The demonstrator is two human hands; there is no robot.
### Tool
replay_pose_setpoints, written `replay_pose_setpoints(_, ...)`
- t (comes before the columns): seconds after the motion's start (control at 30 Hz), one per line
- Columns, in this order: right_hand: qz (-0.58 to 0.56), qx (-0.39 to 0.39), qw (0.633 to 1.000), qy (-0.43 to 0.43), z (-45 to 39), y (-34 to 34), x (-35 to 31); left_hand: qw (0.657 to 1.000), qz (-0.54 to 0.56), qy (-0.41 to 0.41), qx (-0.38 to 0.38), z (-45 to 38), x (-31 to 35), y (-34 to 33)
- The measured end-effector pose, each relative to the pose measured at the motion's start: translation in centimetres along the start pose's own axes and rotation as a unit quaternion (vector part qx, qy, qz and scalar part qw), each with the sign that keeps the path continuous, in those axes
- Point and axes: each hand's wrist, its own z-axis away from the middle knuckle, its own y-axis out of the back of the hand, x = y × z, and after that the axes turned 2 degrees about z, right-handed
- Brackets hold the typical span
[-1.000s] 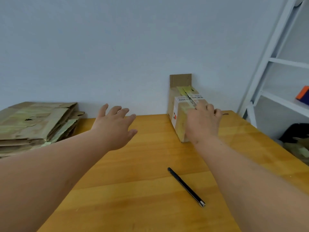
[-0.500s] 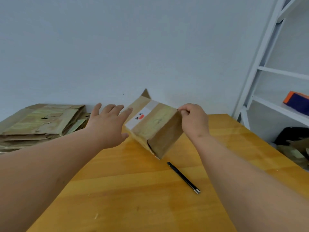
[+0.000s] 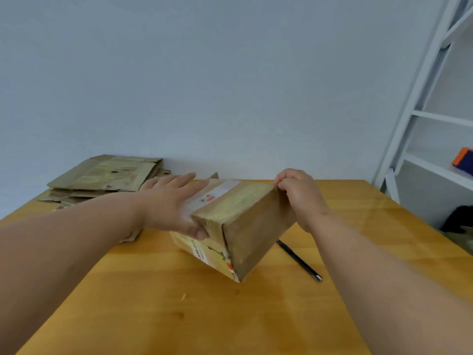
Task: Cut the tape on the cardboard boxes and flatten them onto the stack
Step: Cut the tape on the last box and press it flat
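- Fingers of the left hand (image 3: 171, 208) lie straight and flat along the top left face of the cardboard box (image 3: 245, 226), with the thumb pressed against the near left corner.
- Fingers of the right hand (image 3: 298, 198) are curled and pinch the box's upper right edge, at about 2 o'clock from the box's middle.
- Tilted on one corner, the box has its lowest point touching the wooden table (image 3: 179, 316) near the centre of the tabletop.
- White label (image 3: 217, 194) with red marks sits on the box's top face, just beside the left fingertips; yellowish tape runs over the near end.
- Black pen-shaped cutter (image 3: 299, 260) lies on the table at 4 o'clock from the box, partly hidden behind it at its upper end.
- Stack of flattened boxes (image 3: 107, 176) rests at 10 o'clock, at the table's far left against the wall, well apart from the held box.
- White shelving unit (image 3: 422, 116) stands at 2 o'clock beyond the table's right edge, with an orange and blue object (image 3: 464, 160) on one shelf.
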Motion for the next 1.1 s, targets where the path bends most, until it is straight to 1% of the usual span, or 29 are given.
replay_pose_setpoints(0.13, 0.051, 0.004, 0.998, 0.030, 0.4, -0.8, 0.4, 0.992, 0.091, 0.011, -0.089, 1.1, -0.5, -0.4)
replay_pose_setpoints(0.2, 0.124, 0.020, 0.992, 0.033, -0.1, -1.6, 1.6, 0.993, 0.088, 0.011, -0.075, 1.1, -0.4, -1.1)
replay_pose_setpoints(0.27, 0.228, 0.044, 0.973, -0.008, -0.3, -2.1, 2.4, 0.997, 0.066, 0.024, -0.038, 0.8, -0.5, -1.9)
replay_pose_setpoints(0.3, 0.251, 0.054, 0.966, -0.027, -0.2, -2.3, 2.7, 0.998, 0.049, 0.033, -0.025, 0.5, -0.6, -2.3)
replay_pose_setpoints(0.33, 0.245, 0.053, 0.967, -0.041, 0.0, -2.5, 2.9, 0.998, 0.037, 0.039, -0.016, 0.2, -0.8, -2.7)
replay_pose_setpoints(0.37, 0.214, 0.038, 0.975, -0.051, 0.2, -2.7, 3.0, 0.998, 0.035, 0.045, -0.011, -0.1, -0.9, -3.1)
replay_pose_setpoints(0.43, 0.166, -0.023, 0.984, -0.059, 0.5, -3.3, 3.1, 0.998, 0.043, 0.048, 0.001, -0.3, -0.7, -3.5)
replay_pose_setpoints(0.5, 0.158, -0.068, 0.984, -0.053, 0.7, -3.6, 3.1, 0.998, 0.025, 0.053, 0.019, -0.4, -0.4, -3.6)
replay_pose_setpoints(0.6, 0.126, -0.107, 0.985, -0.054, 0.6, -3.9, 3.0, 0.996, -0.008, 0.076, 0.043, -0.4, -0.5, -3.2)
replay_pose_setpoints(0.63, 0.120, -0.111, 0.985, -0.054, 0.5, -4.0, 3.1, 0.996, -0.020, 0.082, 0.043, -0.2, -0.6, -3.1)
replay_pose_setpoints(0.7, 0.117, -0.094, 0.988, -0.049, 0.1, -4.1, 3.6, 0.994, -0.060, 0.084, 0.036, 0.0, -0.8, -2.7)
replay_pose_setpoints(0.77, 0.143, -0.051, 0.987, -0.055, -0.1, -3.9, 4.4, 0.988, -0.122, 0.079, 0.051, 0.2, -0.4, -2.3)
replay_pose_setpoints(0.8, 0.172, -0.028, 0.983, -0.063, -0.1, -3.7, 5.0, 0.981, -0.163, 0.071, 0.071, 0.0, -0.2, -2.3)
replay_pose_setpoints(0.83, 0.207, -0.010, 0.976, -0.073, 0.0, -3.3, 5.7, 0.974, -0.195, 0.061, 0.093, -0.1, 0.1, -2.2)
replay_pose_setpoints(0.87, 0.242, 0.001, 0.966, -0.088, 0.2, -2.9, 6.5, 0.972, -0.200, 0.051, 0.109, -0.3, 0.4, -2.5)
replay_pose_setpoints(0.9, 0.280, 0.009, 0.955, -0.101, 0.5, -2.5, 7.2, 0.977, -0.173, 0.042, 0.118, -0.4, 0.5, -2.8)
replay_pose_setpoints(0.93, 0.324, 0.012, 0.939, -0.112, 1.0, -2.1, 7.9, 0.986, -0.120, 0.036, 0.112, -0.5, 0.6, -3.2)
replay_pose_setpoints(1.0, 0.413, 0.009, 0.901, -0.132, 2.2, -1.3, 9.1, 0.997, 0.004, 0.029, 0.067, -0.9, 0.7, -4.4)
replay_pose_setpoints(1.03, 0.449, 0.003, 0.883, -0.138, 2.7, -1.0, 9.6, 0.998, 0.041, 0.024, 0.044, -1.1, 0.7, -4.8)
replay_pose_setpoints(1.1, 0.500, -0.019, 0.853, -0.146, 3.7, -0.4, 10.4, 0.998, 0.049, 0.018, 0.018, -1.5, 0.7, -5.0)
